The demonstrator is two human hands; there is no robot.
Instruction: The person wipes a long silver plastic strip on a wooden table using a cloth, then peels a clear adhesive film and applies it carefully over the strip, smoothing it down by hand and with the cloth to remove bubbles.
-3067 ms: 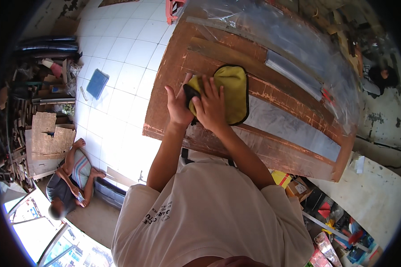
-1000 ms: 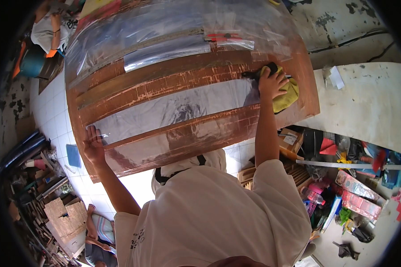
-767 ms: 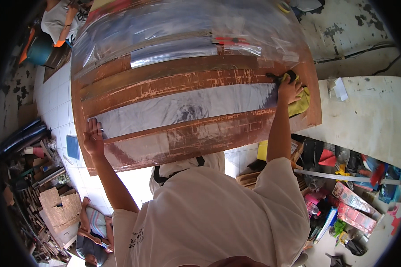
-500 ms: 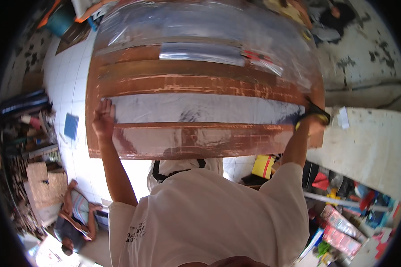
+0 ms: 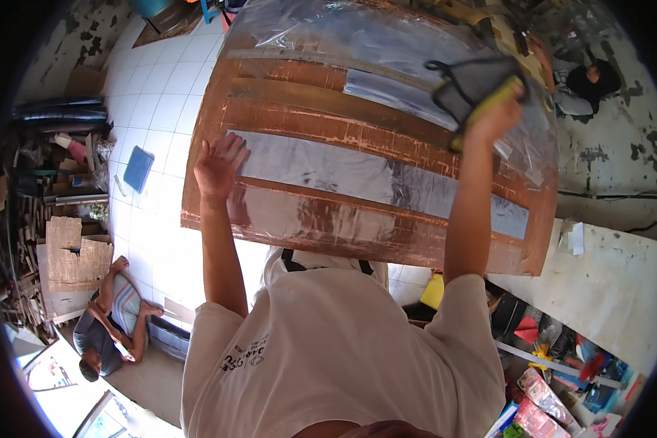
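Note:
A brown worktop (image 5: pixel 542 208) lies before me, its surface scuffed and partly glossy. Across it runs a long pale grey, film-like strip (image 5: pixel 343 162). At the strip's left end my left hand (image 5: pixel 219 166) rests with fingers apart, holding nothing. My right hand (image 5: pixel 495 117) grips a dark grey cloth (image 5: pixel 482 79) with a yellow edge, over the far right part of the worktop. Beyond the strip lie a long flat brown bar (image 5: pixel 292 97) and a shorter shiny clear piece (image 5: pixel 398 96). Crumpled clear plastic sheeting (image 5: pixel 321 33) covers the far side.
A person (image 5: pixel 113 325) sits on the floor at the lower left, and another (image 5: pixel 591 82) is at the far right. Scrap wood (image 5: pixel 77 255) is piled at left. A pale board (image 5: pixel 606 281) stands at right, above mixed clutter (image 5: pixel 540 394). A blue flat item (image 5: pixel 139 168) lies on white tiles.
My right hand has lifted off the strip's right end and swung far and inward with the cloth. My left hand's fingers have spread at the left end. The whole view has turned.

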